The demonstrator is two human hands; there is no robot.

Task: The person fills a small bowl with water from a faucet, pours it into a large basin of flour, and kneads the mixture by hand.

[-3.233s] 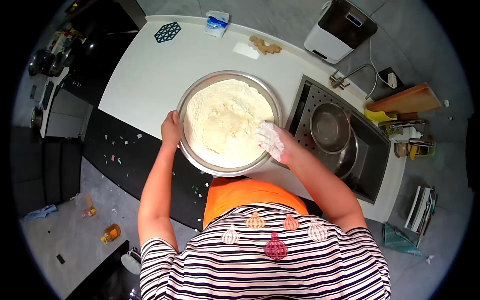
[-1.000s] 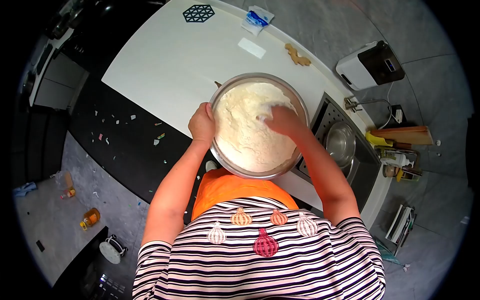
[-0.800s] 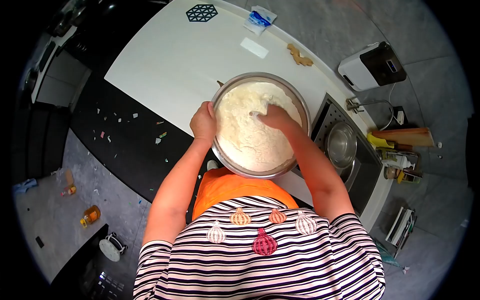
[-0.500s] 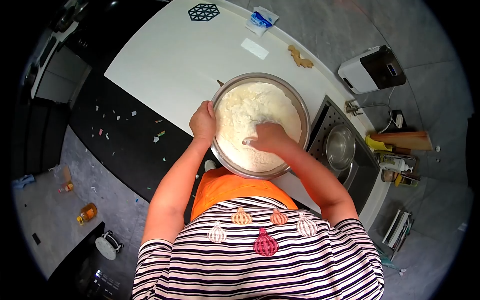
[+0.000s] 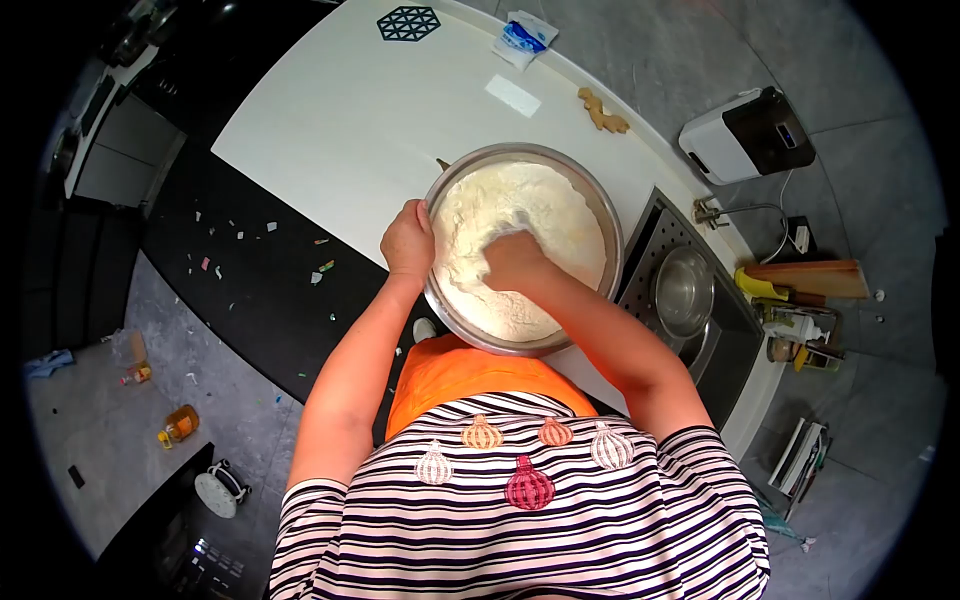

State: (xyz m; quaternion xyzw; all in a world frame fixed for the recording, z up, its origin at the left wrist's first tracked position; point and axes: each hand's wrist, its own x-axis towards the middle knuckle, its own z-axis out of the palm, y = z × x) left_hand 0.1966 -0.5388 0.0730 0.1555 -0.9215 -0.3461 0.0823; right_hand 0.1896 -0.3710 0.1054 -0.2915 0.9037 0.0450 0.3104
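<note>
A wide metal bowl [image 5: 612,215] rests at the counter's front edge, close to my body. Pale flour [image 5: 570,215] fills much of it, with a clumpier, wetter-looking patch on the left side. My left hand [image 5: 408,242] grips the bowl's left rim, thumb on top near the edge. Inside the bowl, my right hand [image 5: 515,262] is pushed into the flour left of the middle. Its fingertips are buried and coated, so what they close on, if anything, is hidden.
To the right is a sink [image 5: 725,375] holding a metal basin [image 5: 684,292]. On the white counter [image 5: 330,120] lie a ginger root [image 5: 602,112], a blue-and-white packet [image 5: 524,38] and a dark hexagonal trivet [image 5: 408,23]. A faucet [image 5: 708,213] stands behind the sink.
My right hand has moved left and slightly up through the flour, and its fingers are now deeper in. My left hand stays on the rim.
</note>
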